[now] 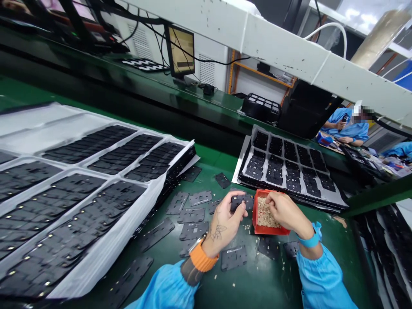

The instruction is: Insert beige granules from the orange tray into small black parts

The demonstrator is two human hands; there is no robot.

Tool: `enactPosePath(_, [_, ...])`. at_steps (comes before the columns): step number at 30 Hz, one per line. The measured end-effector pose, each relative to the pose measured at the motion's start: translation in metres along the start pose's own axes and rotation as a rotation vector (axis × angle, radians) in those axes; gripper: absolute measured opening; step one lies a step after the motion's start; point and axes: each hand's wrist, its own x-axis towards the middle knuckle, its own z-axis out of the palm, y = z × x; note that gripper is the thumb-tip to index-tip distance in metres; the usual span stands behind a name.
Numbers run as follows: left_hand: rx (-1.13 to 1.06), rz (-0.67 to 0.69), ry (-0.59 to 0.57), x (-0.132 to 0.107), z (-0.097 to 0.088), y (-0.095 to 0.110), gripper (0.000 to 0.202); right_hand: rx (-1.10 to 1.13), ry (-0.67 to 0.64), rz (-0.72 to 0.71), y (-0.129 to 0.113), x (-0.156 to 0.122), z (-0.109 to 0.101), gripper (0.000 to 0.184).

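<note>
At the far left, black perforated plates (80, 206) lie in rows on white film, close to the loose plates (193, 216) scattered across the green surface (257, 287); a careless nudge could slide them together. Our left hand (223, 221) grips a small black plate (240, 201), which a weak pinch could drop. Our right hand (283, 210) pinches into pale granules (265, 214) in a red bin (270, 227), though we cannot tell whether it holds any; a knock could spill them toward the black tray (288, 171).
</note>
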Motion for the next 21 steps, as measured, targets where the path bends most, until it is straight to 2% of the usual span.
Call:
enactPosePath(3, [0.028,0.021,-0.015,-0.002,0.000,0.002,0.033,-0.001,-0.042,0.006,0.000,-0.001,-0.001,0.023])
enactPosePath(8, [-0.027,0.027,0.009,-0.004,0.002,0.003,0.037,-0.014,0.018,0.035,-0.016,-0.007,-0.009,0.015])
enactPosePath(10, [-0.062,0.012,-0.004,-0.005,0.003,0.004,0.035,0.029,0.139,-0.046,-0.030,-0.010,-0.005,0.013])
enactPosePath(12, [-0.089,-0.009,-0.036,-0.006,0.004,0.005,0.034,0.134,0.242,-0.235,-0.045,-0.011,0.004,0.013])
enactPosePath(15, [-0.161,-0.026,-0.073,-0.006,0.005,0.006,0.039,0.241,0.231,-0.475,-0.061,-0.009,0.022,0.022])
enactPosePath(18, [-0.226,-0.035,-0.092,-0.007,0.004,0.004,0.043,0.212,0.208,-0.510,-0.063,-0.006,0.033,0.027])
enactPosePath(21, [-0.186,-0.043,-0.083,-0.008,0.004,0.002,0.044,0.188,0.221,-0.509,-0.060,-0.005,0.036,0.028])
